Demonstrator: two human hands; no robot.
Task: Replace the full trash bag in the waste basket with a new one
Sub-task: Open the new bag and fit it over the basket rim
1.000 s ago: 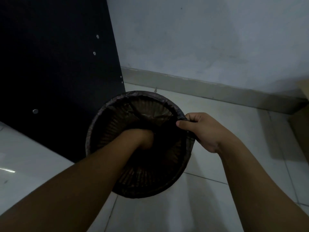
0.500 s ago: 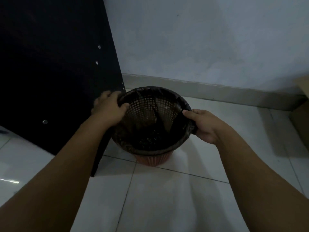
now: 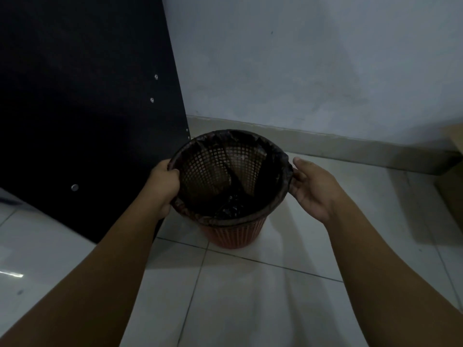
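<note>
Waste basket (image 3: 233, 235) stands on the floor (image 3: 225, 296) just beside the black panel (image 3: 87, 108). The trash bag (image 3: 231, 209) lines it, edge folded over the rim. Your left grip (image 3: 164, 181) is curled round rim + bag edge. Your right grip (image 3: 313, 187) is spread, fingers straight against the rim's right side. Risk: bag looks slack inside, so letting go w/o tucking could let the fold slip off. A hard one-sided tug could tip the basket.
</note>
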